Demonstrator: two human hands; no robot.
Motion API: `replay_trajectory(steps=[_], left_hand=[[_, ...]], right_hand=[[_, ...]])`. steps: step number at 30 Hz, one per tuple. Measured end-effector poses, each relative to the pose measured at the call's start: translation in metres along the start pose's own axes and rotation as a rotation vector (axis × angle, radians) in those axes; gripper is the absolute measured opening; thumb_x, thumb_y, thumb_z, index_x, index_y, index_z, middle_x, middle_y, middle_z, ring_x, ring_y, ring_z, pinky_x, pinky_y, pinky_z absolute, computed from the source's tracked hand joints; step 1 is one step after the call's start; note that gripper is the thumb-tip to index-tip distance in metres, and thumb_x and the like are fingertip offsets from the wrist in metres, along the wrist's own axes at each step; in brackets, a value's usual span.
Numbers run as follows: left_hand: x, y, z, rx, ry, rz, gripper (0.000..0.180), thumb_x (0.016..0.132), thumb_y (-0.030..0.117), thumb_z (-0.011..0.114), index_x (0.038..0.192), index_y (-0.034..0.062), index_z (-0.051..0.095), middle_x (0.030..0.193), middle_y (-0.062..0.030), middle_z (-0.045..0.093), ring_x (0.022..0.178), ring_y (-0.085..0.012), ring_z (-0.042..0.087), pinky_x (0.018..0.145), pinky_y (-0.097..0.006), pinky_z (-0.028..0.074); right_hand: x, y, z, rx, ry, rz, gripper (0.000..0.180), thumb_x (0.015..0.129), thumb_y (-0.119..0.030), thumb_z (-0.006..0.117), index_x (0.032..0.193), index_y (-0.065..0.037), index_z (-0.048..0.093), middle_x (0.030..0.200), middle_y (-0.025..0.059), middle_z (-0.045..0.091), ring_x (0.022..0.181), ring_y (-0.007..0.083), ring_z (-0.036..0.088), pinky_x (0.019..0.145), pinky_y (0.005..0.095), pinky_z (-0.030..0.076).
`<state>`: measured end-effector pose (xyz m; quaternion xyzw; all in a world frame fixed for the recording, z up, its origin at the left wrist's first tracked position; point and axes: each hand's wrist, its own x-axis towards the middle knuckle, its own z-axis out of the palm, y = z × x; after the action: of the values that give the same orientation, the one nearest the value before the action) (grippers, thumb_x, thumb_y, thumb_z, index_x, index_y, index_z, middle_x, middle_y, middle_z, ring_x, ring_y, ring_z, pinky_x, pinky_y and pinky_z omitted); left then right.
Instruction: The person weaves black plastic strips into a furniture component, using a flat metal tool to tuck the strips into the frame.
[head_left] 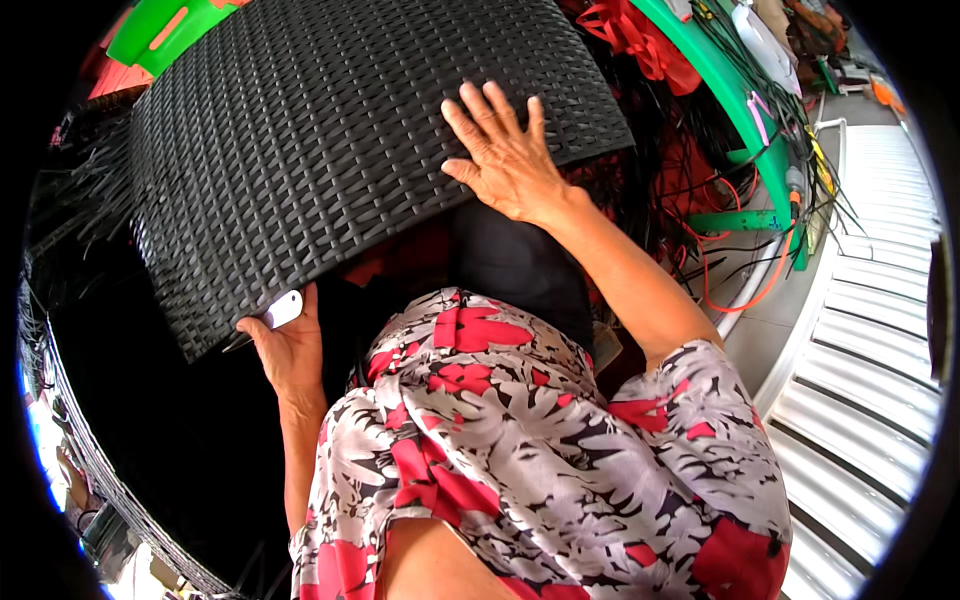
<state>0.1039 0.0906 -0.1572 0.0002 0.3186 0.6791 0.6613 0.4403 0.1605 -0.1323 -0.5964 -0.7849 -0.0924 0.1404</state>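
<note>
A large black woven panel [330, 130], made of flat plastic-looking strips, lies in front of me and slopes down toward my lap. My right hand [505, 155] rests flat on it near its right side, open, with the fingers spread. At the panel's near left corner, my left hand [290, 345] is closed around a small white-handled tool [283, 309] with a hole in its rounded end. A thin pointed part shows beside the thumb; the tool's exact kind is unclear. Some fingers of that hand are hidden by the panel's edge.
Loose black strips [95, 180] fan out past the panel's left edge. To the right stand a green frame [745, 110], an orange cord [745, 305] and white slatted metal [860, 340]. Red ribbon-like strips [650, 45] hang at the top, and a green plastic item [165, 35] is far left.
</note>
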Motion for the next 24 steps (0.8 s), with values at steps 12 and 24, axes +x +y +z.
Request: replay_trajectory(steps=[12, 24], left_hand=[[-0.001, 0.001, 0.002, 0.084, 0.025, -0.006, 0.068, 0.081, 0.056, 0.051, 0.136, 0.0171, 0.04, 0.139, -0.0017, 0.045, 0.124, -0.0281, 0.045, 0.102, -0.056, 0.036], [0.005, 0.001, -0.009, 0.098, -0.014, -0.019, 0.072, 0.078, 0.056, 0.054, 0.135, 0.0137, 0.04, 0.136, -0.0061, 0.047, 0.122, -0.0308, 0.047, 0.1, -0.051, 0.041]], right_hand=[[0.058, -0.01, 0.054, -0.015, 0.126, 0.089, 0.071, 0.092, -0.062, 0.03, 0.145, -0.016, 0.026, 0.152, 0.0124, 0.02, 0.139, 0.0379, 0.013, 0.1, 0.0719, 0.01], [0.03, 0.041, 0.025, 0.072, 0.216, 0.262, 0.077, 0.087, -0.065, 0.036, 0.141, -0.011, 0.032, 0.148, 0.0166, 0.025, 0.135, 0.0413, 0.021, 0.097, 0.0749, 0.016]])
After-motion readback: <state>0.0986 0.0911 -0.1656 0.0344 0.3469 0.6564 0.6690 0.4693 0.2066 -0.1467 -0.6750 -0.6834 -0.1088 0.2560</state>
